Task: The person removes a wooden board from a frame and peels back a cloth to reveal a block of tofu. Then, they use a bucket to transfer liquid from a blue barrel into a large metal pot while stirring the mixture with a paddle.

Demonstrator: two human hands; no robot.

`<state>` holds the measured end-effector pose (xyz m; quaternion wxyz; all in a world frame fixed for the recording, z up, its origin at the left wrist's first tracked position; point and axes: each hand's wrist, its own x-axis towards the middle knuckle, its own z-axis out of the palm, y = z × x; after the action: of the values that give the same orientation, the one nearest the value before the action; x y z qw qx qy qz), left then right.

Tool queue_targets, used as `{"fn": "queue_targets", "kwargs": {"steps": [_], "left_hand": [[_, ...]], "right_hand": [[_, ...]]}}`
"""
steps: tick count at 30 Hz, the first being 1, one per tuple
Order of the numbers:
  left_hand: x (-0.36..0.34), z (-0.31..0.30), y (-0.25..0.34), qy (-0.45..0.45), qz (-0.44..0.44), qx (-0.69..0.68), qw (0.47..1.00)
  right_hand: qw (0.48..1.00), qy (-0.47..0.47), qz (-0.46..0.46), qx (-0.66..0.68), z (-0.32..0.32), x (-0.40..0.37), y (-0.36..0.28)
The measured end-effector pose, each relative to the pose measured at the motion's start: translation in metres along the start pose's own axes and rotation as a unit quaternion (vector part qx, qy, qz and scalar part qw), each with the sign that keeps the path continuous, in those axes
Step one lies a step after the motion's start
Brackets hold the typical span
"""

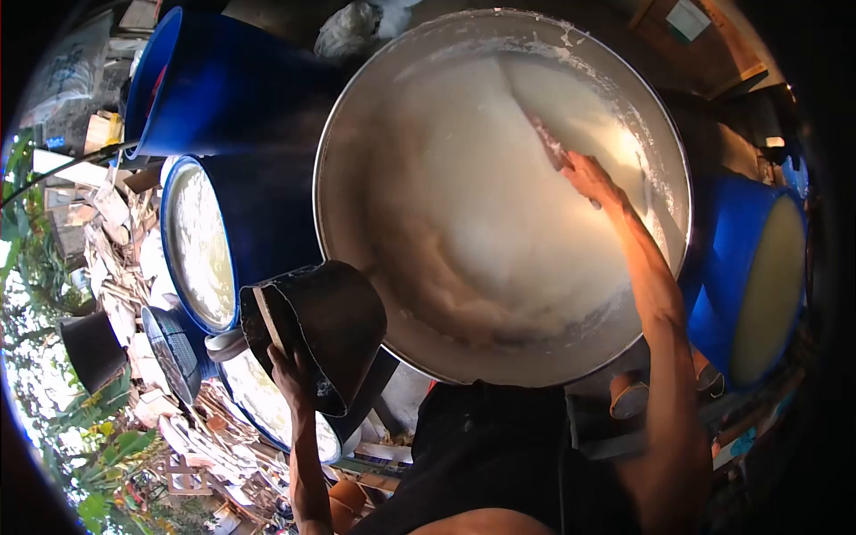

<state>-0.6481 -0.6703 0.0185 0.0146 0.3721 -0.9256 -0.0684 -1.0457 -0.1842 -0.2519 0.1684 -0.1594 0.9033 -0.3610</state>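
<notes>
A wide round metal vat (323, 209) holds cloudy white liquid, with pale residue along its upper and right inner wall. My right hand (588, 176) reaches over it, its fingers closed round a wooden stick (546, 141). The far end of that stick meets the liquid, and its full shape is hidden there. At the vat's lower left, my left hand (291, 379) grips a black bucket (343, 312) by the wooden bar across its mouth. The bucket is tilted on its side, its mouth facing left; its inside is mostly dark.
Blue barrels (259, 80) stand left of the vat, two with whitish contents. Another blue barrel (713, 294) with pale liquid is at right. A dark bucket (92, 349), a basin (169, 352) and scattered wood scraps (116, 241) lie further left. Brown pots (628, 395) sit below the vat.
</notes>
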Motion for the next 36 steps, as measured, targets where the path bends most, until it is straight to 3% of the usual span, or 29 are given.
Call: {"fn": "queue_targets", "kwargs": {"steps": [2, 3, 4, 5, 6, 7, 8, 9, 11, 13, 16, 18, 20, 22, 24, 26, 29, 30, 31, 36], "left_hand": [[-0.001, 0.002, -0.002, 0.001, -0.001, -0.003, 1.000], [-0.001, 0.002, 0.000, 0.004, -0.006, -0.019, 1.000], [-0.002, 0.001, 0.001, 0.006, -0.012, -0.033, 0.999], [-0.002, 0.001, 0.000, 0.007, -0.012, -0.035, 0.999], [-0.002, 0.000, 0.000, -0.002, -0.009, -0.027, 1.000], [-0.002, -0.001, 0.000, -0.011, -0.007, -0.019, 1.000], [-0.001, -0.002, 0.001, -0.008, -0.006, -0.021, 1.000], [0.000, -0.004, 0.004, -0.030, -0.037, -0.033, 0.998], [-0.002, -0.006, 0.003, -0.051, -0.066, -0.047, 0.995], [-0.002, -0.002, -0.003, -0.036, -0.046, -0.043, 0.997], [-0.003, 0.001, -0.006, -0.002, 0.003, -0.032, 0.999], [-0.005, 0.000, -0.005, 0.004, 0.010, -0.025, 1.000], [-0.003, -0.002, -0.001, 0.010, 0.017, -0.017, 1.000], [-0.003, -0.007, 0.005, -0.037, -0.027, -0.012, 0.999], [-0.002, -0.009, 0.013, -0.045, -0.048, -0.010, 0.998], [0.000, -0.011, 0.017, -0.051, -0.069, -0.008, 0.996], [0.000, -0.010, 0.014, -0.086, -0.107, -0.016, 0.990], [-0.001, -0.004, 0.007, -0.041, -0.061, -0.012, 0.997], [-0.002, 0.000, 0.002, 0.005, -0.015, -0.007, 1.000], [-0.003, -0.004, 0.003, 0.015, 0.021, 0.010, 1.000]], "right_hand": [[0.994, -0.032, -0.082, -0.065, 0.032, -0.009, 0.021], [0.989, -0.123, -0.031, -0.078, 0.043, -0.024, 0.029], [0.985, -0.138, -0.047, -0.096, 0.049, -0.044, 0.029], [0.982, -0.164, 0.016, -0.094, 0.050, -0.066, 0.016], [0.974, -0.191, 0.008, -0.118, 0.050, -0.087, 0.009], [0.979, -0.158, -0.032, -0.125, 0.062, -0.112, 0.017], [0.970, -0.196, -0.005, -0.142, 0.071, -0.132, 0.023], [0.977, -0.159, -0.062, -0.132, 0.086, -0.159, 0.041], [0.949, -0.265, 0.017, -0.170, 0.053, -0.189, -0.013], [0.935, -0.305, 0.031, -0.178, 0.042, -0.222, -0.028], [0.943, -0.274, 0.032, -0.187, 0.035, -0.269, -0.026], [0.960, -0.196, -0.097, -0.176, 0.004, -0.290, -0.025], [0.926, -0.304, -0.028, -0.222, -0.054, -0.273, -0.028], [0.893, -0.379, 0.244, -0.009, -0.134, -0.224, -0.095], [0.949, -0.224, 0.217, 0.039, -0.139, -0.218, -0.083], [0.963, -0.100, 0.235, 0.091, -0.124, -0.183, -0.084], [0.975, 0.028, 0.185, 0.120, -0.076, -0.105, -0.029], [0.974, 0.064, 0.164, 0.145, -0.063, -0.077, -0.017], [0.980, 0.024, 0.156, 0.121, -0.052, -0.049, -0.006], [0.986, -0.092, 0.136, 0.024, 0.009, -0.009, 0.001]]}}
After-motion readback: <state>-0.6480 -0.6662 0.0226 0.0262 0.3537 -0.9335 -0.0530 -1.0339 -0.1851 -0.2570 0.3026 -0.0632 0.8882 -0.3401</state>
